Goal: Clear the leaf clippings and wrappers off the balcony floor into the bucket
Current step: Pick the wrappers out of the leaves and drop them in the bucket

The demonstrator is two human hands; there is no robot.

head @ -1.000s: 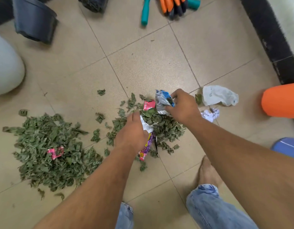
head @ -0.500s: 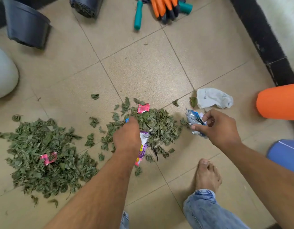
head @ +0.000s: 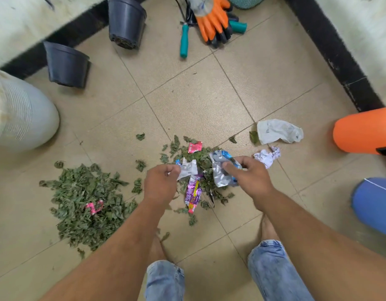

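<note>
My left hand (head: 160, 185) pinches a small crumpled silver wrapper (head: 188, 170) above the smaller leaf heap (head: 198, 158). My right hand (head: 251, 177) holds a larger silver-and-blue foil wrapper (head: 222, 170) beside it. A purple wrapper (head: 193, 195) lies under both hands, and a red one (head: 195, 147) sits on the heap's far side. The big leaf pile (head: 87, 200) at left has a pink wrapper (head: 94, 207) in it. A white plastic bag (head: 279, 131) and a crumpled white paper (head: 268, 156) lie to the right. An orange bucket-like container (head: 363, 131) is at the right edge.
Two black pots (head: 67, 65) (head: 125, 22) lie at the back left, a large white pot (head: 20, 114) at the left. Orange gloves (head: 213, 22) and a teal-handled tool (head: 184, 41) lie at the back. A blue object (head: 374, 205) is at right. My bare feet stand below the heap.
My right hand has brought the foil wrapper back left over the heap. My left hand has lifted off the leaves with a silver wrapper in it. The view has pulled back.
</note>
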